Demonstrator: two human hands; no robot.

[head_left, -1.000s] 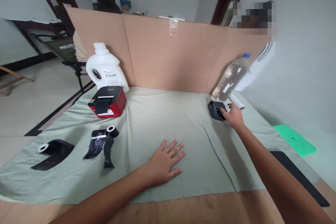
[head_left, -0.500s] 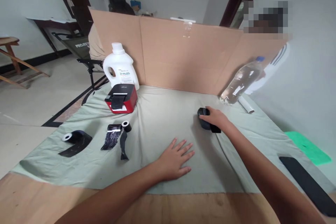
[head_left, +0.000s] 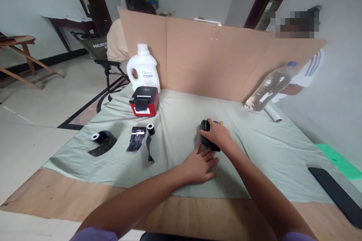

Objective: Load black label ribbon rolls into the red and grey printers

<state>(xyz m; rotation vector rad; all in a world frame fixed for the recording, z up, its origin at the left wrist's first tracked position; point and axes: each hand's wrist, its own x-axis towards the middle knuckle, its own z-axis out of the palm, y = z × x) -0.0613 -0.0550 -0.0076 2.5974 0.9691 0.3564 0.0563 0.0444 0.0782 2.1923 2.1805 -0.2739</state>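
Note:
My right hand (head_left: 217, 133) is wrapped from above around a small black boxy device (head_left: 205, 139), with a flat black piece sticking out on its near side. Its exact kind is partly hidden by the fingers. Flat on the green cloth (head_left: 175, 120), fingers spread, lies my left hand (head_left: 201, 166), its fingertips close to the device's near edge. Left of the hands is a black roll (head_left: 135, 139) with a torn, shiny strip, beside a smaller roll (head_left: 151, 129) trailing a dark strip. Farther left, another black roll (head_left: 104, 141) lies partly unwound.
A red and black label printer (head_left: 144, 101) stands before a white detergent jug (head_left: 143, 67). A cardboard panel (head_left: 209, 60) closes the back. At right are a tilted water bottle (head_left: 270, 86), a white tube (head_left: 273, 113) and a black phone-like slab (head_left: 335, 196). Two people sit beyond.
My right hand has brought the black device left and nearer to my left hand. The left hand stays flat on the cloth. The view has shifted slightly left.

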